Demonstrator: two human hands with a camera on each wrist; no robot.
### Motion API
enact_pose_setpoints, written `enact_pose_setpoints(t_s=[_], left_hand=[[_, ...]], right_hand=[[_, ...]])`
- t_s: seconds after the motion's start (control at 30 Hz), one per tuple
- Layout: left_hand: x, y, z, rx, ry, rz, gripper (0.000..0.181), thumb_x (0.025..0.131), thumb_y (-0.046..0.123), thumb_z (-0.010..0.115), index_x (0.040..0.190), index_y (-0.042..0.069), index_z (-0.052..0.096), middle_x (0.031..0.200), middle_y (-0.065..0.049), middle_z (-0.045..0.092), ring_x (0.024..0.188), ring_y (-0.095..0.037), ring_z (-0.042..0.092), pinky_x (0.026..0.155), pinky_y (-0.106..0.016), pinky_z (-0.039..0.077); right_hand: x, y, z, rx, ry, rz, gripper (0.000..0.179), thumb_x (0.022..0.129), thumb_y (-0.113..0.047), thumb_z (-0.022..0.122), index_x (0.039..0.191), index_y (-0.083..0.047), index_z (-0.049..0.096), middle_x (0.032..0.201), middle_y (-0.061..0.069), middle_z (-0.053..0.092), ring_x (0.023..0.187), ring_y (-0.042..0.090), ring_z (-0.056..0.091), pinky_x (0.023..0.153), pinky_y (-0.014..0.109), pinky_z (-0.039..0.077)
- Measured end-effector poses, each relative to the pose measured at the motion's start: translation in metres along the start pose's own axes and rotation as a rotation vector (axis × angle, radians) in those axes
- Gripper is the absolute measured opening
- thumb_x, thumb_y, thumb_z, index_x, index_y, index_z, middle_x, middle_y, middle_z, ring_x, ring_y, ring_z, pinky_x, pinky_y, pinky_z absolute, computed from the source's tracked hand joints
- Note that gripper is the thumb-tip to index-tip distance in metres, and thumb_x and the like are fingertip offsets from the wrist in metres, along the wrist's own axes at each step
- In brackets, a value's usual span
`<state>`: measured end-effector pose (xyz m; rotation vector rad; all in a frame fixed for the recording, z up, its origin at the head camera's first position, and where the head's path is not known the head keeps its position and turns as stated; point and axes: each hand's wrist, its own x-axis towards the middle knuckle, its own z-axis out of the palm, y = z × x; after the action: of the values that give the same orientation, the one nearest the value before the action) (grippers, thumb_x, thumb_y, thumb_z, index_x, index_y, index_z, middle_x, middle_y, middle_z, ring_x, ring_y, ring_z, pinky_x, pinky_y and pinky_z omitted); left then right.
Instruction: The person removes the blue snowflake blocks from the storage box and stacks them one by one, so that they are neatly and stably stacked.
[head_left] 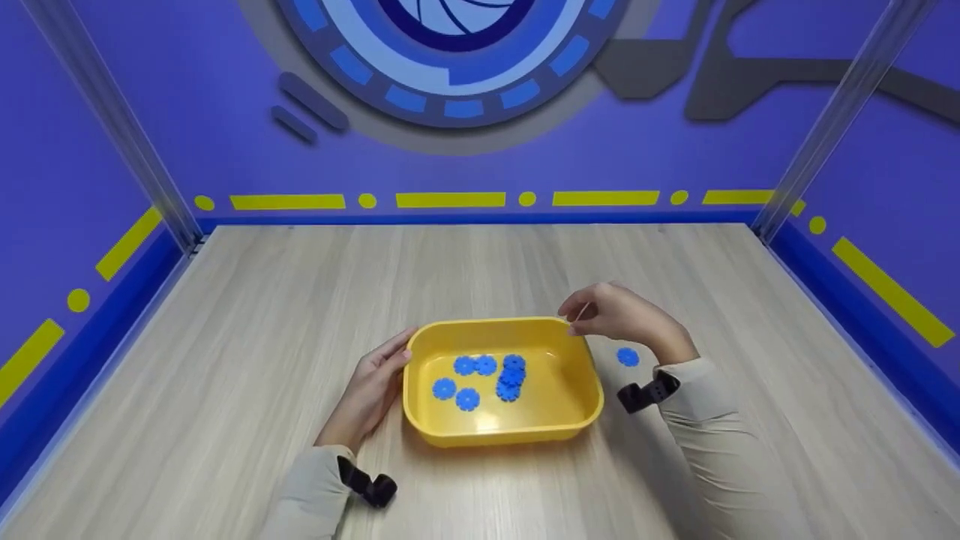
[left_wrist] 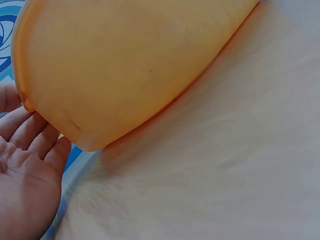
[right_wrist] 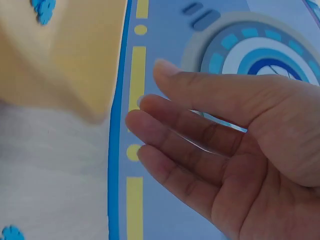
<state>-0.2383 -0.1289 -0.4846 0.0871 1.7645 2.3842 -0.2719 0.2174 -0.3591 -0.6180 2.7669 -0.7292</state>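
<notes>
A yellow plastic tub (head_left: 551,432) is in the middle of the head view, with several blue notched discs (head_left: 467,399) lying on its floor, some of them overlapping. My left hand (head_left: 369,390) grips the tub's left side, thumb at the rim and fingers against the outer wall. In the left wrist view those fingers touch the tub's wall (left_wrist: 130,70). Beside the tub's far right corner is my right hand (head_left: 626,315), its fingers loosely bent. The right wrist view shows a gap between thumb and fingertips, with nothing held.
One more blue disc (head_left: 628,357) lies on the wooden tabletop (head_left: 480,270), right of the tub and under the right wrist. Purple-blue panels (head_left: 465,169) with yellow markings stand along the back and both sides. Each wrist wears a black camera (head_left: 367,484).
</notes>
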Motion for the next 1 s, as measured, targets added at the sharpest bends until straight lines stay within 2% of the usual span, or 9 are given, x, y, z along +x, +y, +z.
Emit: enact_pose_setpoints(t_s=[0.37, 0.83, 1.0], left_hand=[[0.000, 0.000, 0.000, -0.001, -0.001, 0.003, 0.051, 0.097, 0.008, 0.050, 0.146, 0.002, 0.038, 0.153, -0.013, 0.036, 0.140, -0.024, 0.037, 0.109, -0.030, 0.040], [0.001, -0.001, -0.001, 0.014, 0.001, -0.008, 0.051, 0.097, 0.010, 0.052, 0.146, 0.002, 0.039, 0.154, -0.012, 0.035, 0.141, -0.024, 0.036, 0.110, -0.031, 0.040], [0.001, -0.001, 0.000, 0.005, 0.008, -0.006, 0.050, 0.097, 0.009, 0.051, 0.145, 0.002, 0.039, 0.153, -0.012, 0.036, 0.139, -0.024, 0.038, 0.109, -0.031, 0.041]], right_hand=[[0.019, -0.026, 0.013, -0.061, -0.165, -0.081, 0.031, 0.083, -0.008, 0.073, 0.114, -0.003, 0.070, 0.110, 0.014, 0.071, 0.095, 0.024, 0.068, 0.085, 0.036, 0.059], [0.042, -0.044, 0.045, -0.141, -0.296, 0.007, 0.031, 0.082, -0.007, 0.073, 0.113, -0.011, 0.072, 0.109, 0.002, 0.072, 0.096, 0.017, 0.065, 0.090, 0.035, 0.057], [0.047, -0.047, 0.056, -0.157, -0.309, 0.010, 0.029, 0.081, -0.003, 0.073, 0.109, -0.010, 0.073, 0.108, 0.002, 0.072, 0.094, 0.017, 0.065, 0.089, 0.035, 0.057]])
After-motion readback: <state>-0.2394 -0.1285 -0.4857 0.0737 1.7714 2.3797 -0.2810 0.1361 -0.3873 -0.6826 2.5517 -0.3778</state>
